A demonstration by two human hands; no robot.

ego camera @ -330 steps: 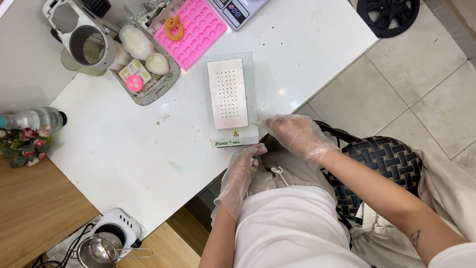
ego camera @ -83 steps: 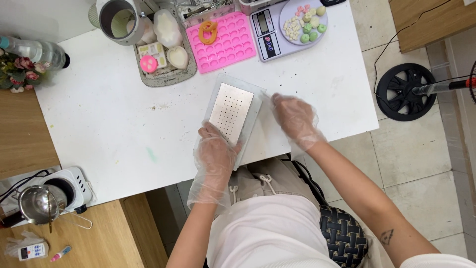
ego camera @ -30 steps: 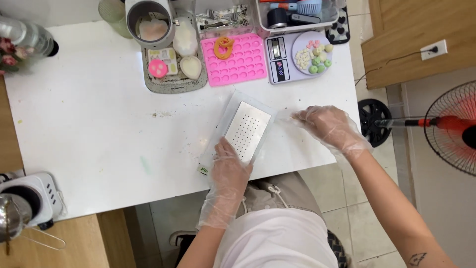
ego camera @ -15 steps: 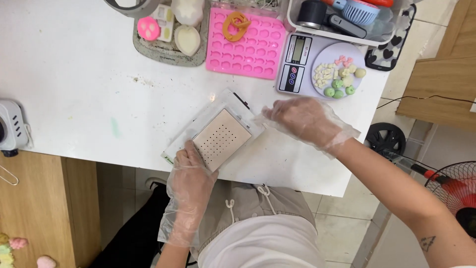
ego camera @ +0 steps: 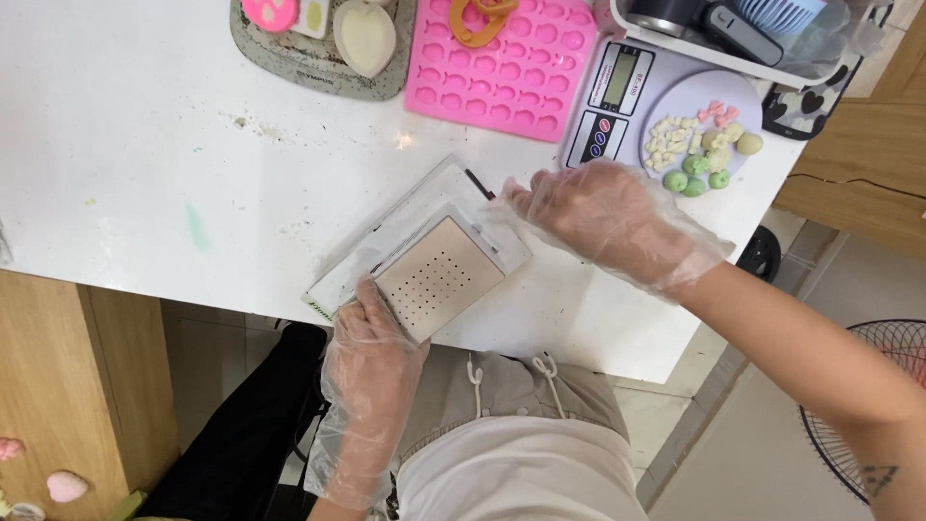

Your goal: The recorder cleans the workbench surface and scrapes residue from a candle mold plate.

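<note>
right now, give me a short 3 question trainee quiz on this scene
1. True or false: both hands wear clear plastic gloves.
2. Which hand rests on the near corner of the perforated tan block? A left hand B right hand
3. What colour is the silicone mould beside the kitchen scale?

Key: 1 true. 2 A. 3 pink.

Both hands, the left hand [ego camera: 371, 362] and the right hand [ego camera: 617, 220], wear thin clear plastic gloves (loose, wrinkled); arms are without sleeves.
</note>
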